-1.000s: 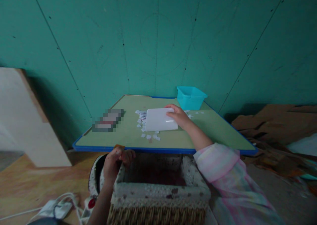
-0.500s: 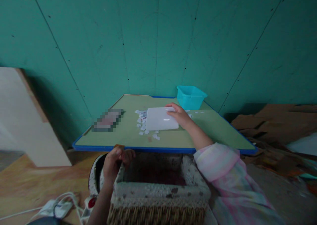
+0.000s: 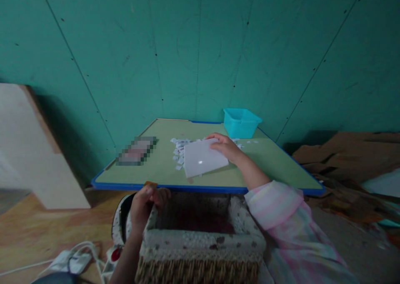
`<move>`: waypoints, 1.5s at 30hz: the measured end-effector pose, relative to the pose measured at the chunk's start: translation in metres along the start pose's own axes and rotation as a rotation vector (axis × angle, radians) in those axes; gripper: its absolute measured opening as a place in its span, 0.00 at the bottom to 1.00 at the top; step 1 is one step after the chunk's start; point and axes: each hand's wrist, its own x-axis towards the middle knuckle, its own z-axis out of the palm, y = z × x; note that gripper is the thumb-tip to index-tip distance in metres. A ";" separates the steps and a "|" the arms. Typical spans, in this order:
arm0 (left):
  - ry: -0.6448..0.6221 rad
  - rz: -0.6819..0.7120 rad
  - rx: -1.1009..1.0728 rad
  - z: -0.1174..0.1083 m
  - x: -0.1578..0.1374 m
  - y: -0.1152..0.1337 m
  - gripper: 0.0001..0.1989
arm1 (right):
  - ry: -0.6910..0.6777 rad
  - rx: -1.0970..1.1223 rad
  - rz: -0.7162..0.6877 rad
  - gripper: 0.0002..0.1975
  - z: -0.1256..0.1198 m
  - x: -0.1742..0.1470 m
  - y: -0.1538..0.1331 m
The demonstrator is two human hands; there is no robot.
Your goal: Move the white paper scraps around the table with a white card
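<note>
A flat, glossy white rectangular board [image 3: 204, 159] with rounded corners is gripped along its upper right by my right hand [image 3: 227, 147], thumb on top. It is held tilted above the table, over a scatter of small white paper pieces [image 3: 178, 155], some of which it hides. Lower down, my left hand [image 3: 150, 200] is closed over the left rim of a wicker basket [image 3: 203, 239] lined with spotted cloth. A small orange thing [image 3: 150, 183] shows just behind that hand; whether the hand touches it I cannot tell.
The pale green table [image 3: 265, 167] has a blue edge and stands against a green wall. A turquoise bin [image 3: 240, 125] sits at its back right, a blurred-out flat item [image 3: 136, 151] on its left. Below left are a power strip with cables [image 3: 70, 261]; cardboard [image 3: 343, 150] lies at right.
My right hand has turned and tipped the white board, so its lower left corner now sits nearer the table's front edge. My left hand and the basket have stayed put.
</note>
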 end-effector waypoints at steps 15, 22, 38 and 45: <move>-0.013 -0.023 -0.021 -0.004 -0.001 -0.001 0.16 | -0.007 0.026 0.095 0.15 0.000 -0.003 -0.007; 0.000 -0.032 -0.029 -0.001 0.001 -0.001 0.16 | 0.038 -0.014 0.098 0.14 -0.004 -0.001 -0.006; -0.135 -0.060 -0.080 -0.010 0.005 -0.001 0.15 | 0.235 0.033 0.096 0.18 -0.018 0.007 -0.002; -0.154 -0.061 -0.048 -0.010 0.005 0.000 0.17 | 0.188 -0.039 0.108 0.20 -0.038 -0.001 0.002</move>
